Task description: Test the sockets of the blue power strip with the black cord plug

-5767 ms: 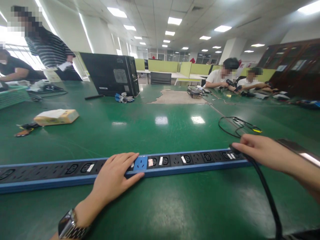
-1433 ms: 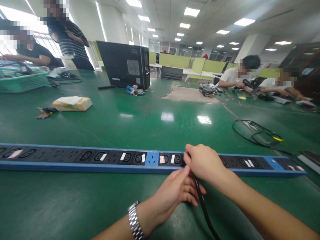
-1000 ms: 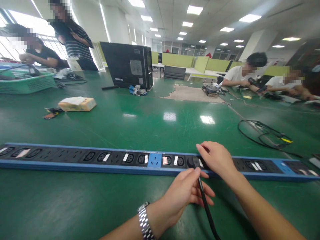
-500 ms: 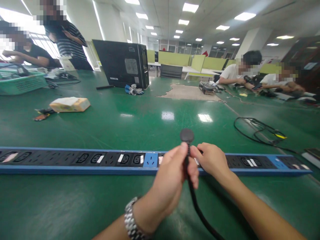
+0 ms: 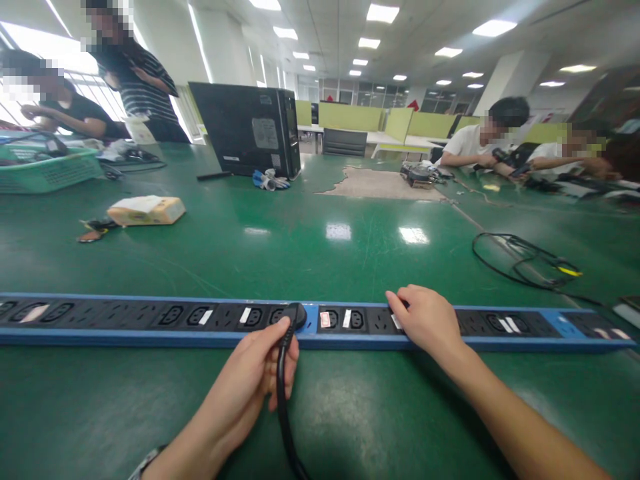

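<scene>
A long blue power strip [image 5: 200, 339] with black sockets lies across the green table. My left hand [image 5: 255, 373] pinches a black plug [image 5: 295, 316] by its cable end, over or against the blue socket near the middle of the strip; whether its pins are in the socket is hidden. The black cable [image 5: 283, 407] hangs down from the plug past my fingers. My right hand [image 5: 427, 319] rests curled over the strip right of the middle, its fingers wrapped round the far edge and partly hidden.
Beyond the strip are a tissue pack [image 5: 147, 211], a black computer case [image 5: 245, 130], gloves [image 5: 270, 180] and a green basket [image 5: 50, 172]. A coiled black cable [image 5: 525, 260] lies at the right. Several people are around the table [image 5: 300, 257].
My left hand has moved left and down with the plug, from above the strip beside my right hand to the blue socket. My right hand stays at about the same place.
</scene>
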### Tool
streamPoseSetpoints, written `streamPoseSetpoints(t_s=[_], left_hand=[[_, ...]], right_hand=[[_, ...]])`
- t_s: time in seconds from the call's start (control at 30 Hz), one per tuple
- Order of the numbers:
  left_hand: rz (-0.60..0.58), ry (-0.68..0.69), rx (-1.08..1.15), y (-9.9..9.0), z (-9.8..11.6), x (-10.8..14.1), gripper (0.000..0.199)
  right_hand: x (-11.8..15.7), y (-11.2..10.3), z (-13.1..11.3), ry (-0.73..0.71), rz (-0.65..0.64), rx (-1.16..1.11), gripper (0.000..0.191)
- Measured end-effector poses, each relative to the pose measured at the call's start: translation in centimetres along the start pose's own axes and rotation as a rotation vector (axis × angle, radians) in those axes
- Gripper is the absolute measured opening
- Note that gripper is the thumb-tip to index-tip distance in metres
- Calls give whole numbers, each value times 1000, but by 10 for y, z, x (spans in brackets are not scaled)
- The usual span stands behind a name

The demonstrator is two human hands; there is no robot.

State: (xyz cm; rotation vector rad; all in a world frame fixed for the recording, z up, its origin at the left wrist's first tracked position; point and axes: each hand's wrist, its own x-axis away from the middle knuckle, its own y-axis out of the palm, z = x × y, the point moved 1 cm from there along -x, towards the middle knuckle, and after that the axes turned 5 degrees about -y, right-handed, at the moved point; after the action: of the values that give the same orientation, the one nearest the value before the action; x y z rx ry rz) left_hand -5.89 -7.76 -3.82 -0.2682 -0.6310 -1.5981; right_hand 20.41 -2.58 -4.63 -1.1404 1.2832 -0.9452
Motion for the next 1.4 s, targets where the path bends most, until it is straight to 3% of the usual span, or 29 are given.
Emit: streamPoseSetpoints(t_s=[0.13, 0.6, 1.13, 1.27, 1.4], left_hand=[[-42, -37, -22, 6, 4, -3, 43], [-12, -34, -108, 10, -4, -2, 44], [-107, -53, -30, 6, -5, -3, 38], [-102, -19, -7, 6, 0, -3, 35], [-149, 122, 96, 14, 23, 7, 27]], right_hand=[[0, 0, 0, 2, -7, -7, 44], [0, -1, -1, -3, 10, -16, 43], [0, -2, -1, 6, 0, -19, 44], [0, -2, -1, 1, 2, -21, 44], [0, -2, -1, -2, 5, -29, 44]])
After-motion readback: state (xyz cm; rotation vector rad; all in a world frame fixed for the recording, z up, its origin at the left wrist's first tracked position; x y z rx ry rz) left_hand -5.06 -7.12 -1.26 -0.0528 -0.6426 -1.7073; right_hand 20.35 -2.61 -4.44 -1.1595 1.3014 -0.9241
